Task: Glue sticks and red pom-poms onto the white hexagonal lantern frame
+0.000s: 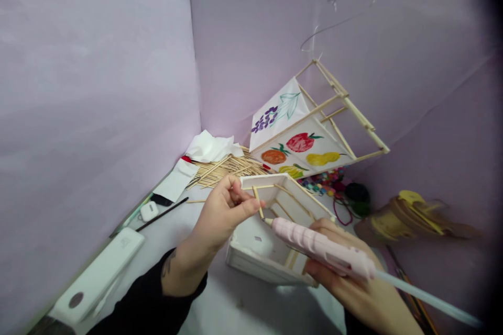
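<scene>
the left hand has a short wooden stick pinched between thumb and fingertips, a narrow grip with the stick slanting down to the right. the right hand is wrapped around a pale pink glue gun, fingers over its far side and thumb on the near side, and a translucent glue stick runs out of its rear toward the near right. the nozzle is at the lower end of the wooden stick; whether the two touch, i cannot tell for sure. both hands are above an open-topped white box in the near middle of the table, with wooden strips along its inner walls. just beyond it a wooden frame leans tilted, two white panels on it painted with purple grapes, red and orange fruit, and yellow ones. a heap of thin sticks lies to the far left of the box, with crumpled white paper at its far edge. along the left side are a small white case, a slim dark rod and a long white device. to the right of the box are colourful beads, a dark ball of yarn and a blurred brown and yellow object.
</scene>
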`<act>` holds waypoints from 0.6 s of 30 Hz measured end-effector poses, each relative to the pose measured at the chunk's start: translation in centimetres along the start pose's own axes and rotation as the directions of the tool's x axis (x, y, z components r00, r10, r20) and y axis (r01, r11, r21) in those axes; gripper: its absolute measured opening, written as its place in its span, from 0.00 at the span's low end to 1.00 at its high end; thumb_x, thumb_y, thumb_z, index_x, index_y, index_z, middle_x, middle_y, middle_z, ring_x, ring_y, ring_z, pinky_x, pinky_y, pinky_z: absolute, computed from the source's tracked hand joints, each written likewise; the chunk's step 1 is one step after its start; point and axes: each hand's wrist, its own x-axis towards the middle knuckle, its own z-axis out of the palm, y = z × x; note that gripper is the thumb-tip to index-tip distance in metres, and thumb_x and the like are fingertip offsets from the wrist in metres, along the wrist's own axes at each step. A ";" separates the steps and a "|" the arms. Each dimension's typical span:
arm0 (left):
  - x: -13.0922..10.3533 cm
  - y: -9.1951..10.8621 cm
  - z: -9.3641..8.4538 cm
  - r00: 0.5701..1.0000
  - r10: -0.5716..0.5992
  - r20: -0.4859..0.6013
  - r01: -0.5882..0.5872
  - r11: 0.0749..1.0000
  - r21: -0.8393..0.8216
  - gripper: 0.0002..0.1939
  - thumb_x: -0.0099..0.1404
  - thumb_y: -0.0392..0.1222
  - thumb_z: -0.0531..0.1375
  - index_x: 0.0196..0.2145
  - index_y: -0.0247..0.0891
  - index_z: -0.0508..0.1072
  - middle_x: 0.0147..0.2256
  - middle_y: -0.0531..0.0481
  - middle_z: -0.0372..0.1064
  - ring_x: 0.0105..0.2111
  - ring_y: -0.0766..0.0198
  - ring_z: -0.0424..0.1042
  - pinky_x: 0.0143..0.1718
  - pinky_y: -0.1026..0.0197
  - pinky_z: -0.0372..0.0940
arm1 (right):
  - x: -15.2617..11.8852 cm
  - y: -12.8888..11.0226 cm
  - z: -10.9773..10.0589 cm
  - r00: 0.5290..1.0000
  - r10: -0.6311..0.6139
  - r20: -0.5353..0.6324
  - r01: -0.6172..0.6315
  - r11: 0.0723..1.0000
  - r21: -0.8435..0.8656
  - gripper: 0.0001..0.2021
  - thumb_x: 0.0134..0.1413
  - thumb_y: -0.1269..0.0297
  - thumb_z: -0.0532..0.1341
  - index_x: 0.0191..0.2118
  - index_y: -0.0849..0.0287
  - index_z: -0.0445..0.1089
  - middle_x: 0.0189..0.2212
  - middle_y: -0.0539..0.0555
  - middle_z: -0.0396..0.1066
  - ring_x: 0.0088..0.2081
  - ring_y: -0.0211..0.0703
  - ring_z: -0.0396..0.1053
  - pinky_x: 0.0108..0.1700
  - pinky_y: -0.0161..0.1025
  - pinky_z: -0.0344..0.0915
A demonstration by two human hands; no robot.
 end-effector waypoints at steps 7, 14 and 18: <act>0.0 -0.1 0.0 1.000 -0.012 0.005 0.012 1.000 -0.009 0.26 0.52 0.39 0.75 0.31 0.40 0.57 0.23 0.62 0.69 0.29 0.70 0.76 0.33 0.70 0.64 | -0.5 0.4 0.2 0.999 0.050 0.019 -0.051 0.999 0.020 0.11 0.58 0.67 0.60 0.25 0.57 0.63 0.24 0.48 0.67 0.24 0.36 0.67 0.27 0.32 0.64; 0.0 -0.1 -0.3 1.000 -0.026 0.010 0.026 0.998 -0.049 0.25 0.53 0.36 0.74 0.30 0.40 0.57 0.23 0.62 0.68 0.28 0.69 0.77 0.33 0.69 0.65 | -0.6 0.8 0.2 0.997 0.076 0.019 -0.077 0.996 0.048 0.10 0.59 0.65 0.60 0.26 0.56 0.64 0.24 0.47 0.64 0.24 0.36 0.64 0.26 0.32 0.62; 0.0 -0.1 -0.2 0.999 -0.034 0.001 0.034 0.998 -0.054 0.25 0.52 0.36 0.74 0.30 0.40 0.57 0.22 0.61 0.67 0.30 0.67 0.78 0.32 0.69 0.63 | -0.5 0.6 0.2 0.997 0.070 0.028 -0.071 0.997 0.037 0.12 0.60 0.65 0.60 0.25 0.56 0.63 0.24 0.47 0.65 0.24 0.36 0.65 0.26 0.33 0.62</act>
